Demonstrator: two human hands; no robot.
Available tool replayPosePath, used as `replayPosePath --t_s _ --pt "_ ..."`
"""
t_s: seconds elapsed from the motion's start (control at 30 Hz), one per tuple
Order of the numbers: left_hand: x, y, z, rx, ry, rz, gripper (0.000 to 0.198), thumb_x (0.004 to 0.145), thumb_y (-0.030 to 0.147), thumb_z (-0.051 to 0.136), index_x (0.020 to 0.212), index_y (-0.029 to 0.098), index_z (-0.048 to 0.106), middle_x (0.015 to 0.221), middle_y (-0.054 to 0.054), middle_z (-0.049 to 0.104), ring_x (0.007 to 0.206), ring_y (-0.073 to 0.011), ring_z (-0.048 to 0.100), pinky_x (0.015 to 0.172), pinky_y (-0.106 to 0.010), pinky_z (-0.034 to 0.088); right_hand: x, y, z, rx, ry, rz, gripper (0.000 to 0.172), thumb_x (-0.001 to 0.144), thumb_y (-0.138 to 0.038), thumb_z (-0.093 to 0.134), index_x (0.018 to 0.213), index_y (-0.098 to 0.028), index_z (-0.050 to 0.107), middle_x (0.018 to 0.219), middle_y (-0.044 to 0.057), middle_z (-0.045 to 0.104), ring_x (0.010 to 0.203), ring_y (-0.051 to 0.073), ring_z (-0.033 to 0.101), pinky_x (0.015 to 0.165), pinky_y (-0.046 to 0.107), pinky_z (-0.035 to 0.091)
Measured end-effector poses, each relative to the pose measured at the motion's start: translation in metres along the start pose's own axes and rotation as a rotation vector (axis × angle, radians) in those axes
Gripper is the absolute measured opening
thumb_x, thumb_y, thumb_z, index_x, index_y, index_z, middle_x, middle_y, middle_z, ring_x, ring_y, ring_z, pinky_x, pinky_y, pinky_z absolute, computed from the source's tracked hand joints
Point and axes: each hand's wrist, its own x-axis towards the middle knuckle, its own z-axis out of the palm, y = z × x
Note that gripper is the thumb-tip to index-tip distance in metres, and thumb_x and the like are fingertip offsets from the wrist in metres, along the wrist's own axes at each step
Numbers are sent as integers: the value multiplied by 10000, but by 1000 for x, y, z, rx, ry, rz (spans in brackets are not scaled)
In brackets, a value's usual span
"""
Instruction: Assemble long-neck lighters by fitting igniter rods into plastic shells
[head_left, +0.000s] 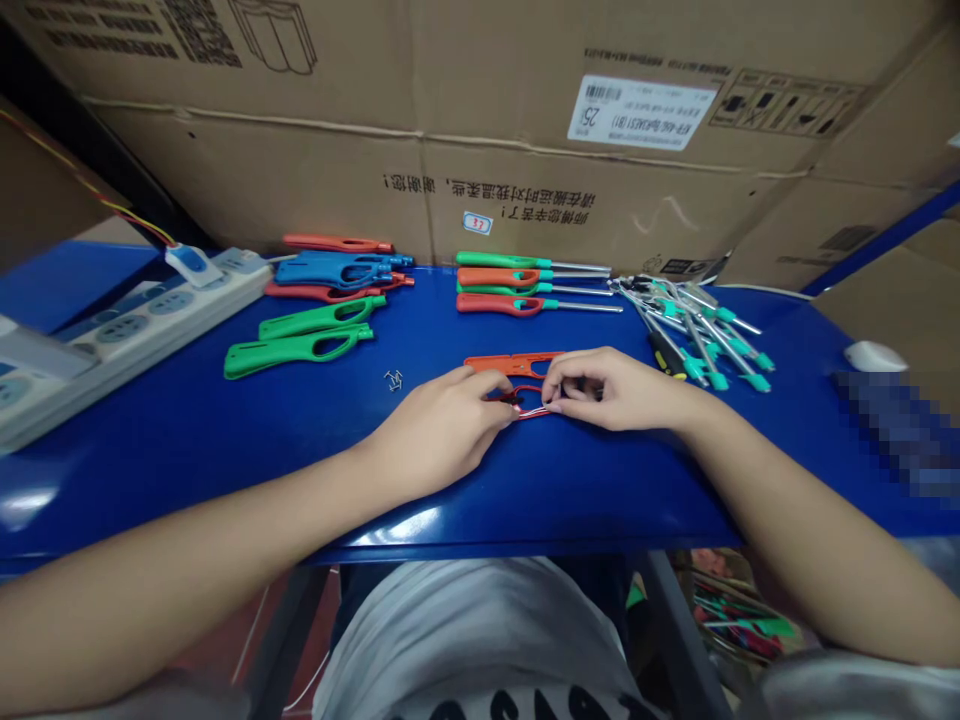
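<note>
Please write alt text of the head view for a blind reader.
A person's left grip and right grip hold a red handle at a blue table. Beyond lie colored handles, lighters and metal rods, before cardboard.

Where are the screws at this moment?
In the head view, the screws lie left of centre on the blue table, between the left hand and the green handles.
</note>
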Motion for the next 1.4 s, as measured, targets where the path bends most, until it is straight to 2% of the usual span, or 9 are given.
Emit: replayPosePath --t_s 0.23,0.37,0.5,0.73,0.9,1.2,1.4 --pt "0 1 -1 17 4 7 291 1013 215 504 1078 231 787 1159 -69 696 1018 -249 657 882 -399 564 1 -2 0 16 2 -6 98 897 -198 597 914 -161 687 897 44 692 687 118 564 594 232 427" --pt "0 2 -1 30 -10 1 288 1010 208 511 1091 238 785 1146 -72 695 1020 -245 652 878 -391 564 4 -6 2 -35 19 -18 86 879 -162 598 902 -161 681 875 38 673 674 113 538 604 232 425" --pt "0 2 -1 51 -8 8 284 1005 205 517 1093 236 786 1149 -73 697 1021 -247 649 883 -387 565 5 -6 3 -53 39 -20 65 881 -203 627 897 -164 676 815 28 644 653 116 519 612 239 426" --pt "0 3 -1 72 -29 3 292 1006 196 512 1126 233 776 1168 -73 703 1046 -254 651 896 -398 578 3 -6 0 -66 55 -12 37 862 -185 619 848 -165 646 804 26 628 668 115 551 584 221 425" --pt "0 3 -2 64 -34 -1 285 1005 194 520 1119 234 778 1149 -78 710 1056 -249 653 904 -394 577 3 -9 -2 -45 38 8 16 831 -155 632 828 -165 645 776 -1 568 611 89 502 566 211 421" --pt "0 3 -2 81 -28 3 290 1003 186 516 1116 239 778 1150 -73 710 1037 -244 652 892 -384 572 -2 -10 -5 -57 7 -8 64 828 -145 627 859 -160 680 871 25 602 658 93 540 589 214 457" --pt "-1 2 -1 88 -21 16 284 998 188 526 1130 243 772 1166 -63 704 1038 -241 646 898 -373 568 -1 -8 -5 -23 24 4 50 815 -134 627 833 -163 664 841 20 604 652 90 554 571 195 476"
